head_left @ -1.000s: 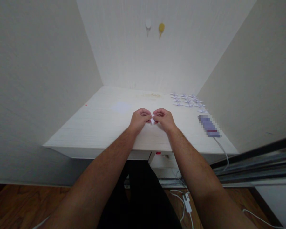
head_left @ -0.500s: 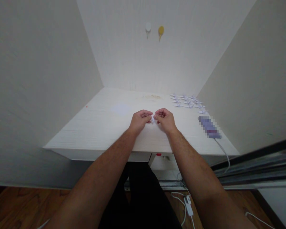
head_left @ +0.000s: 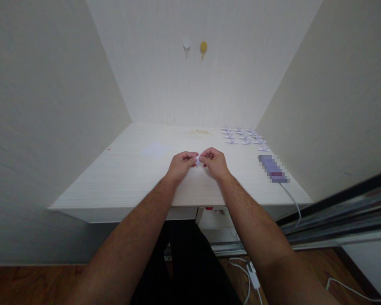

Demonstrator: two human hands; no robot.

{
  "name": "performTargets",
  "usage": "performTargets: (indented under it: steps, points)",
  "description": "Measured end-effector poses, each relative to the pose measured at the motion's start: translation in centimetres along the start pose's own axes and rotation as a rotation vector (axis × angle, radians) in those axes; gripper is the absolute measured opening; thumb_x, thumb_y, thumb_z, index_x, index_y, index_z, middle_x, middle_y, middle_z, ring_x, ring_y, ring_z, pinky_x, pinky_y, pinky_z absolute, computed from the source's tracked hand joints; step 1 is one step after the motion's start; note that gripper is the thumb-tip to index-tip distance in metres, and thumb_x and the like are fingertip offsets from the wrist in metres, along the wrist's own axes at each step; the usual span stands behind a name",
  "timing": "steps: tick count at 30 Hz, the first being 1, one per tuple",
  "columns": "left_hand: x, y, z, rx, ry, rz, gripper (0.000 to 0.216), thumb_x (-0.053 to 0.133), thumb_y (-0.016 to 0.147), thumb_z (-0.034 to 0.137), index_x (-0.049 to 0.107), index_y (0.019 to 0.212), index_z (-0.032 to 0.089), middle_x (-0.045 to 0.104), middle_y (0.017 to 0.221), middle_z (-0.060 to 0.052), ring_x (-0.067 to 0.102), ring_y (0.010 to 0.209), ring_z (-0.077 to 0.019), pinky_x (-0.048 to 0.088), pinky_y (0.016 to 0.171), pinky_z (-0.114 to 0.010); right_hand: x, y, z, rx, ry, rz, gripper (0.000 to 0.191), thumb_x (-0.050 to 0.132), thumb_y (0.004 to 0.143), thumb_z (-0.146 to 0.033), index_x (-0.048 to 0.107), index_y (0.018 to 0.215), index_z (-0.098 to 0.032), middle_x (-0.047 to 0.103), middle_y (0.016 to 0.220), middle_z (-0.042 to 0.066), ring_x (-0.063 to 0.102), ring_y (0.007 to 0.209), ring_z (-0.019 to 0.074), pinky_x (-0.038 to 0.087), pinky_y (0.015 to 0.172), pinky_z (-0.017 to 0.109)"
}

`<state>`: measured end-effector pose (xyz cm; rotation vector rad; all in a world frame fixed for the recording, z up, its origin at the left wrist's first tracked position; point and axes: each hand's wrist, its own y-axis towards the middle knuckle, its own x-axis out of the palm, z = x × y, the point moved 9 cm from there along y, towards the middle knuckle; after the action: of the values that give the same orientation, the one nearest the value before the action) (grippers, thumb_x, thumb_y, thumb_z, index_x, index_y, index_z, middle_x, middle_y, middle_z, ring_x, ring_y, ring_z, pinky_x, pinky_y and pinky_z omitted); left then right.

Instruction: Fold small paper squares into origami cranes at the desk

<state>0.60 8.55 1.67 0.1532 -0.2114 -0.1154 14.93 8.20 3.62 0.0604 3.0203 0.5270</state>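
Observation:
Between my fingertips is a small piece of folded white paper [head_left: 197,161], partly hidden by the fingers. My left hand [head_left: 181,164] pinches it from the left side, with thumb and fingers closed. From the right, my right hand [head_left: 214,162] pinches the same paper, and the two hands nearly meet over the middle of the white desk [head_left: 114,182]. Several folded paper cranes [head_left: 244,137] stand in rows at the back right of the desk. A pale patch that looks like thin sheets of paper [head_left: 156,149] lies left of my hands.
A phone-like device [head_left: 272,168] with a blurred screen lies at the right, its white cable [head_left: 292,197] running over the desk edge. Walls enclose the desk on both sides and behind. A white hook [head_left: 186,44] and a yellow hook [head_left: 203,47] hang on the back wall. A power strip [head_left: 253,275] lies on the floor.
The view has shifted slightly, so the desk appears a little lower and further left. Both hands still pinch the folded paper, and their fingertips are slightly closer together.

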Motion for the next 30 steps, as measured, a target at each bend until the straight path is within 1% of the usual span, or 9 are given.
performTargets:
  steps: [2, 4, 7, 11, 17, 23, 25, 30]
  points:
    - [0.1, 0.0, 0.1, 0.023, -0.011, -0.01, 0.022, 0.078, 0.059, 0.025, 0.068, 0.074, 0.013, 0.072, 0.099, -0.01, 0.065, 0.081, -0.0159, 0.05, 0.079, -0.031, 0.0, -0.1, -0.2, -0.02, -0.067, 0.005, 0.016, 0.071, 0.065, -0.03, 0.062, 0.071, -0.018, 0.063, 0.066, -0.001, 0.054, 0.055, 0.0113, 0.045, 0.051, 0.025]
    - [0.1, 0.0, 0.2, 0.034, -0.001, -0.008, 0.022, 0.078, 0.061, 0.026, 0.069, 0.076, 0.013, 0.073, 0.097, -0.01, 0.065, 0.084, -0.0174, 0.049, 0.083, -0.033, 0.0, -0.3, -0.4, -0.033, -0.134, 0.006, 0.015, 0.071, 0.066, -0.031, 0.065, 0.071, -0.018, 0.065, 0.069, 0.0, 0.055, 0.058, 0.0119, 0.045, 0.054, 0.025]
    - [-0.2, 0.0, 0.2, 0.04, 0.035, 0.013, 0.023, 0.078, 0.063, 0.027, 0.07, 0.079, 0.013, 0.073, 0.088, -0.009, 0.065, 0.079, -0.0169, 0.049, 0.082, -0.033, 0.2, -0.5, -0.9, -0.044, -0.174, -0.014, 0.016, 0.071, 0.068, -0.033, 0.067, 0.07, -0.017, 0.066, 0.069, 0.002, 0.057, 0.062, 0.0133, 0.046, 0.058, 0.026]
    - [-0.6, 0.0, 0.5, 0.069, 0.081, 0.044, 0.025, 0.079, 0.062, 0.03, 0.072, 0.079, 0.014, 0.073, 0.086, -0.008, 0.065, 0.077, -0.017, 0.049, 0.08, -0.033, 0.3, -0.6, -1.4, -0.067, -0.17, -0.042, 0.023, 0.074, 0.066, -0.04, 0.069, 0.071, -0.018, 0.069, 0.075, 0.003, 0.061, 0.069, 0.0155, 0.048, 0.063, 0.028]
    - [-1.1, 0.2, 0.4, 0.095, 0.14, 0.075, 0.025, 0.081, 0.06, 0.032, 0.073, 0.076, 0.016, 0.072, 0.078, -0.005, 0.063, 0.073, -0.017, 0.049, 0.077, -0.033, 0.2, -0.5, -1.0, -0.028, -0.129, -0.033, 0.026, 0.076, 0.064, -0.04, 0.069, 0.072, -0.017, 0.068, 0.072, 0.004, 0.059, 0.064, 0.0144, 0.047, 0.06, 0.027]
    - [-0.7, 0.3, 0.7, 0.13, 0.09, 0.036, 0.022, 0.082, 0.059, 0.031, 0.072, 0.071, 0.016, 0.073, 0.094, -0.008, 0.065, 0.085, -0.0183, 0.048, 0.086, -0.034, 0.2, -0.6, -1.0, -0.013, -0.143, -0.036, 0.03, 0.077, 0.063, -0.044, 0.069, 0.072, -0.017, 0.069, 0.072, 0.004, 0.058, 0.063, 0.0142, 0.047, 0.059, 0.027]
    - [-0.7, 0.2, 0.6, 0.11, 0.098, 0.045, 0.023, 0.082, 0.059, 0.032, 0.072, 0.072, 0.016, 0.073, 0.09, -0.008, 0.065, 0.082, -0.0182, 0.049, 0.083, -0.034, 0.1, -0.5, -0.8, -0.017, -0.151, -0.031, 0.028, 0.076, 0.064, -0.043, 0.069, 0.072, -0.017, 0.069, 0.071, 0.004, 0.058, 0.062, 0.014, 0.046, 0.059, 0.027]
    - [-1.3, 0.2, 0.4, 0.073, 0.163, 0.101, 0.025, 0.08, 0.059, 0.034, 0.072, 0.075, 0.016, 0.071, 0.074, -0.004, 0.061, 0.067, -0.0152, 0.047, 0.069, -0.029, -0.1, -0.2, -0.4, -0.02, -0.164, -0.021, 0.023, 0.072, 0.068, -0.038, 0.07, 0.074, -0.017, 0.069, 0.072, 0.004, 0.058, 0.061, 0.0135, 0.046, 0.058, 0.026]
